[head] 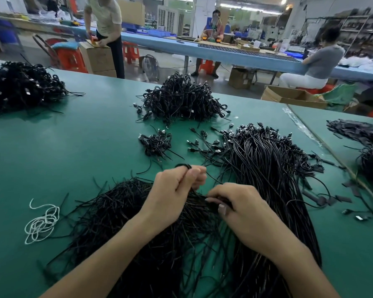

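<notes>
My left hand [172, 190] grips a coiled black cable [184, 166], whose loop sticks out above the curled fingers. My right hand [230, 205] pinches a thin black tie strand [199, 195] that runs between both hands. Both hands hover over a loose heap of black tie strands [125, 214] on the green table [63, 147]. To the right lies a long bundle of straight black cables [267, 168] with USB plugs at its far end. A small pile of coiled, tied cables [157, 144] sits just beyond my hands.
A big heap of coiled cables [181, 100] lies at the table's far middle, another heap [19, 84] at far left. White string [41, 222] lies at left. More black parts [360, 132] sit at right. Several people work at a blue bench [224, 52] behind.
</notes>
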`<state>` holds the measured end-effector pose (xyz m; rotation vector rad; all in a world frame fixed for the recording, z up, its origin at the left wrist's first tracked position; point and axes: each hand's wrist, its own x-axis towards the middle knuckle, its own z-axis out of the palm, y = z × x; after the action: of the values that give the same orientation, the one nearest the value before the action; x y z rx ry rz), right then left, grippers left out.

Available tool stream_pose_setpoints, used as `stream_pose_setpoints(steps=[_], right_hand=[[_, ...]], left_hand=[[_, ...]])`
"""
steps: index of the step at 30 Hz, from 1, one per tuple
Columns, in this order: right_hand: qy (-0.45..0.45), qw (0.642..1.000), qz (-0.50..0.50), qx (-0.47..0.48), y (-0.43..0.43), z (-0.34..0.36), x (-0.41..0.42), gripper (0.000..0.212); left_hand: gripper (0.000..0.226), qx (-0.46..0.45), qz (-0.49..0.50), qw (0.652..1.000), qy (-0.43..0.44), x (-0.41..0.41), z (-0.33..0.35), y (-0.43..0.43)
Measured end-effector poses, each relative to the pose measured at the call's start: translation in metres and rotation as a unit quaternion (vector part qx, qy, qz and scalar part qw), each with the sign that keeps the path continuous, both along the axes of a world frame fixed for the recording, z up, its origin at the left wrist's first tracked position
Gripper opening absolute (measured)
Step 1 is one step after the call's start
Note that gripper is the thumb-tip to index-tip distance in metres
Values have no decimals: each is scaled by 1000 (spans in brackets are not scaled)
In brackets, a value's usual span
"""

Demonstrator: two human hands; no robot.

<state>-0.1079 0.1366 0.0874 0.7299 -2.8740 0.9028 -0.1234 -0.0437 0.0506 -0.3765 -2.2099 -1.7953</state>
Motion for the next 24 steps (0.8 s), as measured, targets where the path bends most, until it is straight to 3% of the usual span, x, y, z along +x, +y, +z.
stream_pose_setpoints(steps=[2,4,7,11,15,17,18,20,22,24], right_hand=[[6,1000,6,-23,4,2,-3,15],[27,998,9,-50,5,2,-6,18],[40,989,1,-144,2,0,-10,15],[15,964,-19,-264,-9,-6,-10,13],[-43,966,-19,-255,-22,-19,-5,20],[-77,977,18,-199,-27,-24,2,20],[-91,981,37,-167,-28,-24,6,21],[-80,992,60,-78,-27,-21,10,24],[-53,996,66,18,-25,-15,12,31],[-39,993,84,70,-24,-8,14,31]], left_hand=[[31,-127,-26,992,5,4,-2,0],[39,-166,-57,984,-26,8,-1,2],[49,0,-147,972,-182,14,7,4],[50,226,-254,888,-309,17,21,-2],[45,471,-329,756,-313,9,29,-11],[43,558,-268,735,-277,6,31,-10],[40,569,-213,754,-249,4,30,-10],[36,498,-118,841,-178,2,22,-8],[36,349,-62,929,-108,1,10,-5],[28,163,1,986,-46,2,-1,-5]])
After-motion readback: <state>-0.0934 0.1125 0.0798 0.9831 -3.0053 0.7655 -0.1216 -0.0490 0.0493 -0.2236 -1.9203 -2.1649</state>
